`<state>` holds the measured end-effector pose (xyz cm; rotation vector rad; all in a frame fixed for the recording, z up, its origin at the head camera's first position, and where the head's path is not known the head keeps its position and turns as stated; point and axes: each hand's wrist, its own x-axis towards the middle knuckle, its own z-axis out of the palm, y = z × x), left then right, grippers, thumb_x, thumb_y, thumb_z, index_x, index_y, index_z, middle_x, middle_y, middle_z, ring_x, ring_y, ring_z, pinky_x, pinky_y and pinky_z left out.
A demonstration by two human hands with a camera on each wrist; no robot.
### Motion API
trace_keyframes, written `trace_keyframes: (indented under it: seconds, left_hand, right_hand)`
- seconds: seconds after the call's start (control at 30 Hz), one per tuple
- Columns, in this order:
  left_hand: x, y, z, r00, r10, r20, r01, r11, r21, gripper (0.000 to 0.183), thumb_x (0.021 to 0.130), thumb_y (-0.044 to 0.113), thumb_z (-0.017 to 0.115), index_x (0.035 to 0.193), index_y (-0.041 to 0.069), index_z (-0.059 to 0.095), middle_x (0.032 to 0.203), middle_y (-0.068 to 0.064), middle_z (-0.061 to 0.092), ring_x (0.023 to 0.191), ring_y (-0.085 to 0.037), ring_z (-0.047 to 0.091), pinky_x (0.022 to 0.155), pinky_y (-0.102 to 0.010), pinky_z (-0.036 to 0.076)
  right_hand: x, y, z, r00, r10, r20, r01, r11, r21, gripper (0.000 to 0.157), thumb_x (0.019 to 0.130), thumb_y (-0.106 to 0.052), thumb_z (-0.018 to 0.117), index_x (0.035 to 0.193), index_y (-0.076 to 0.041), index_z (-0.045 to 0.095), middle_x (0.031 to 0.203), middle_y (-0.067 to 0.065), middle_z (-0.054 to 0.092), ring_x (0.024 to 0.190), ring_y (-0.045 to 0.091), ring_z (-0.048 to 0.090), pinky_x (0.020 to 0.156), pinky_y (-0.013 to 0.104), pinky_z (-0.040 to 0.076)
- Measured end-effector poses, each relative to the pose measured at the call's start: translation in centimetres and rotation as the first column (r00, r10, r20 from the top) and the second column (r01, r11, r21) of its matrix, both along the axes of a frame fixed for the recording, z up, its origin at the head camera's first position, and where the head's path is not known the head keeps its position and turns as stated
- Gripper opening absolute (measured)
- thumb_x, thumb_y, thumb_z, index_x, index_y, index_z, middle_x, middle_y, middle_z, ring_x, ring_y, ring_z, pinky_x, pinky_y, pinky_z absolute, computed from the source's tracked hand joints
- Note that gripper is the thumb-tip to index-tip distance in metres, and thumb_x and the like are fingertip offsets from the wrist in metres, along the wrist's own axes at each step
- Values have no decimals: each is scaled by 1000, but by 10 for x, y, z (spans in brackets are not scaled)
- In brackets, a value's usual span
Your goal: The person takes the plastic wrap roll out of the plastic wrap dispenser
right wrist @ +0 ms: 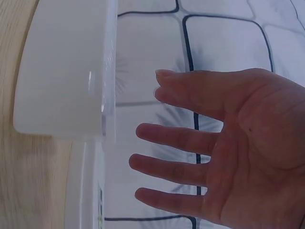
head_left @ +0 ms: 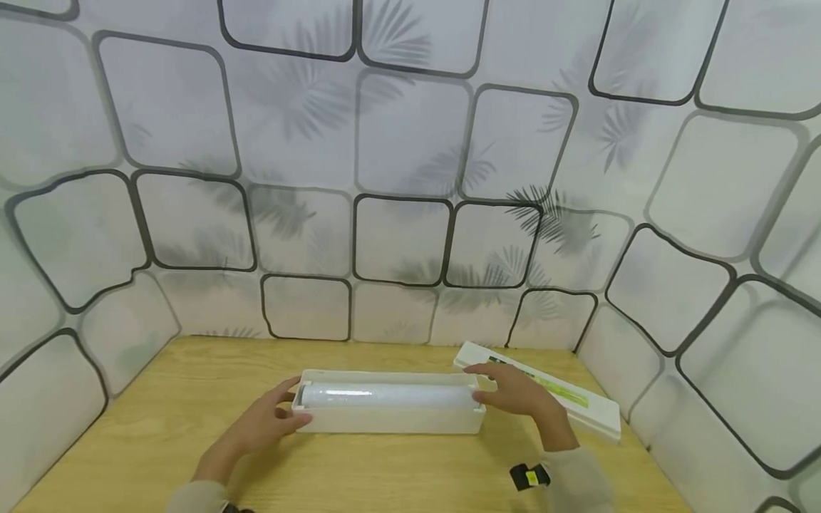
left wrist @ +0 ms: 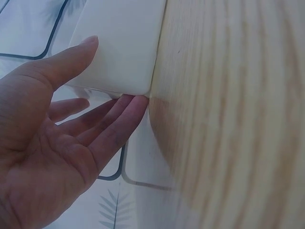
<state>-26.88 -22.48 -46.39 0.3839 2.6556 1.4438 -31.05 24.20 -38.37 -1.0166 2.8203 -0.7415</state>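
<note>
A long white cling film box [head_left: 391, 422] lies lidless on the table, with a shiny roll of cling film [head_left: 398, 395] inside. My left hand [head_left: 261, 422] holds the box's left end. In the left wrist view its thumb [left wrist: 71, 61] lies against the long front wall, and the fingertips [left wrist: 136, 101] touch the end near the bottom edge. Over the box's right end hovers my right hand [head_left: 509, 388]. The right wrist view shows this hand [right wrist: 228, 148] with spread fingers, thumb close to the index finger, nothing held and apart from the box [right wrist: 64, 71].
Behind and to the right, a long white lid [head_left: 593, 407] with a green label lies slanted on the wooden table [head_left: 359, 474]. Patterned cloth walls [head_left: 404, 235] with dark rounded squares and leaves enclose the back and sides.
</note>
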Motion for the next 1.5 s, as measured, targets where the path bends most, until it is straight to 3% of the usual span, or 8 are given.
trace_keyframes:
  seconds: [0.3,0.6,0.87,1.07,1.23,1.5]
  left_hand:
    - [3,-4,5,1000,10,13,-10,1000,5,90,95,28,76,160,-5,23,145,-39,50,111,-36,70,88,-44,61]
    - [-1,-1,2,1000,-6,16,6,1000,21,90,95,27,76,160,-5,23,145,-40,50,110,-36,70,85,-42,62]
    - [0,0,2,1000,-4,20,3,999,37,90,95,27,77,160,-5,23,145,-40,49,110,-36,70,86,-42,61]
    - [-1,-2,0,1000,-16,22,15,999,37,90,95,27,76,160,-7,22,145,-41,49,110,-37,70,87,-43,61]
    - [-2,-2,-2,999,-16,28,15,999,30,91,95,28,76,160,-6,22,145,-40,49,110,-36,70,87,-44,61]
    - [-1,0,-1,999,-12,34,11,999,46,90,95,26,76,160,-5,22,145,-40,49,110,-34,70,86,-41,61]
  right_hand:
    - [-10,-37,3,997,-37,63,32,996,78,45,101,-21,68,142,-3,60,147,20,59,136,44,54,109,61,46]
    - [-19,-51,8,995,-3,97,-13,985,170,44,97,-19,73,138,-5,64,138,18,66,128,40,60,106,59,49]
    - [-32,-61,10,975,-36,217,-3,984,180,42,94,-18,76,135,-8,67,129,17,69,120,37,65,98,53,55]
    - [-40,-67,10,958,-51,282,-12,976,217,40,93,-17,77,132,-9,69,126,19,71,118,37,67,101,54,54]
    - [-45,-73,7,951,-67,303,-29,953,301,39,95,-21,77,132,-14,70,132,17,69,123,35,65,105,53,53]
    - [-50,-80,5,938,-86,336,-40,936,350,44,95,-26,76,136,-14,67,142,13,64,131,35,60,111,52,48]
